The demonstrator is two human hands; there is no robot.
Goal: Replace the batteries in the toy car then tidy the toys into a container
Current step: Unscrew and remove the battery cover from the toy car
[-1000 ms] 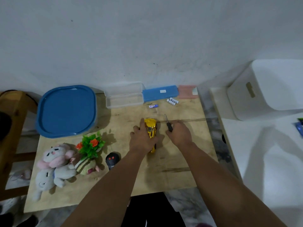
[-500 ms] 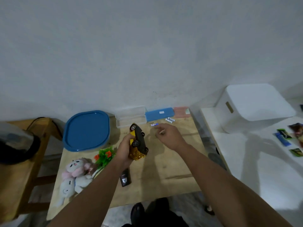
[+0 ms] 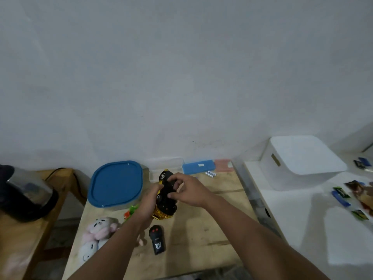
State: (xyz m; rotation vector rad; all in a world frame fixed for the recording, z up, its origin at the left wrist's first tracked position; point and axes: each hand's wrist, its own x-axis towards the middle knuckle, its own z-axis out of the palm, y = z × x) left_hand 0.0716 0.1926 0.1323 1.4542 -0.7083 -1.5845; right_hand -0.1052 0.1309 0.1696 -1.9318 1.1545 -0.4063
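The toy car (image 3: 166, 196) is held above the desk (image 3: 203, 225), underside up. It looks like light, rigid plastic, best gripped across the body, clear of the wheels. The left hand (image 3: 148, 201) wraps its side; the right hand (image 3: 188, 189) has fingertips curled onto the black underside. Spare batteries (image 3: 210, 174) lie near the desk's back edge, and the remote control (image 3: 157, 239) nearer the person.

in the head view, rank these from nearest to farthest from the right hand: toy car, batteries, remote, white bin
From the right hand:
1. toy car: flipped underside up, touched by the right hand's fingers and held by the left hand.
2. batteries: on the table, beyond the hand toward the wall.
3. remote: on the table, nearer the person.
4. white bin: far right, on the white surface.
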